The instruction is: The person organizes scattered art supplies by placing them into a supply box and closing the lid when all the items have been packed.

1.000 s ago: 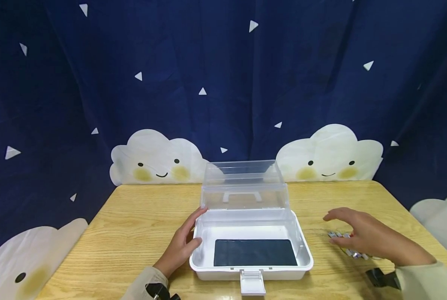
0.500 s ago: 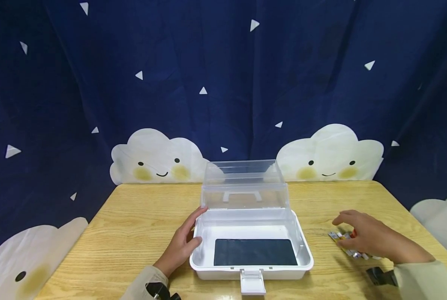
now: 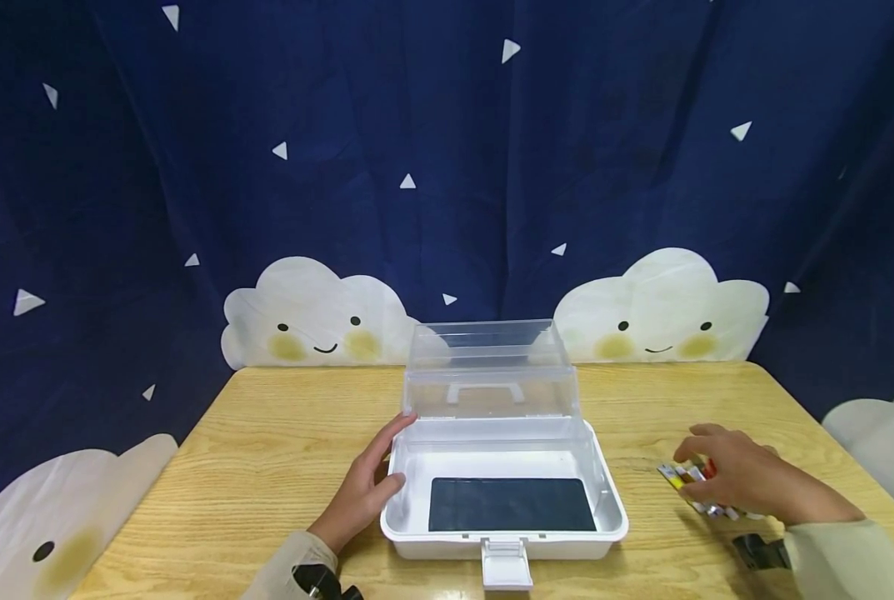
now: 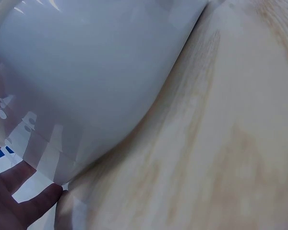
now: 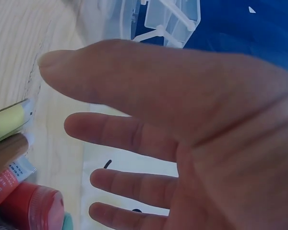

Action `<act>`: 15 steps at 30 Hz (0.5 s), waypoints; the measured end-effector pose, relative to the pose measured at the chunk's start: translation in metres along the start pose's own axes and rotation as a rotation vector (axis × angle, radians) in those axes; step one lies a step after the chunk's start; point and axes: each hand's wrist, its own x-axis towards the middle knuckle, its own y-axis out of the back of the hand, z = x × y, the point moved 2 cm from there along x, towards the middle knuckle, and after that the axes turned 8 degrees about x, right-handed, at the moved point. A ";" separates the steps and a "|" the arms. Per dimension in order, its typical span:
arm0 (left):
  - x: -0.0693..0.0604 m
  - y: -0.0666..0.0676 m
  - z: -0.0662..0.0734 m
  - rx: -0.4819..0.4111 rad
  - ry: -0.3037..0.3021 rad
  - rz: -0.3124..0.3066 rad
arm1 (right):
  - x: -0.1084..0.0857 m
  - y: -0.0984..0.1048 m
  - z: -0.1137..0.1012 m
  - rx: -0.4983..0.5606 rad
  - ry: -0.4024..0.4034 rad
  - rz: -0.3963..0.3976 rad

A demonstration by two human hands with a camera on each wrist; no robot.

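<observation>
A white plastic case (image 3: 412,546) stands on the wooden table, its clear lid (image 3: 491,392) raised at the back. A dark flat rectangle (image 3: 512,504) lies on its floor. My left hand (image 3: 360,492) rests against the case's left side, fingers extended along the wall and thumb by the rim. Over at the right, my right hand (image 3: 746,475) hovers with fingers spread above a cluster of small paint tubes (image 3: 671,477). The right wrist view shows a yellow tube (image 5: 9,120), a red tube (image 5: 9,184) and a red jar-like container (image 5: 36,208), apart from the fingers.
A white latch (image 3: 506,567) hangs from the front of the case towards the table's (image 3: 267,467) near edge. Behind the table hangs a dark blue curtain (image 3: 447,167) with white triangles and smiling clouds.
My right hand has moved slightly right over the tubes, uncovering more of their left ends. The left hand and the case have stayed in place.
</observation>
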 end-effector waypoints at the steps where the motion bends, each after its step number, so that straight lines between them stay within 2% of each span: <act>1: 0.000 0.000 0.000 0.001 -0.001 0.000 | 0.000 0.000 0.000 -0.004 -0.004 0.002; 15: 0.000 0.000 0.002 -0.001 -0.023 -0.006 | 0.002 -0.009 0.006 -0.006 -0.038 0.004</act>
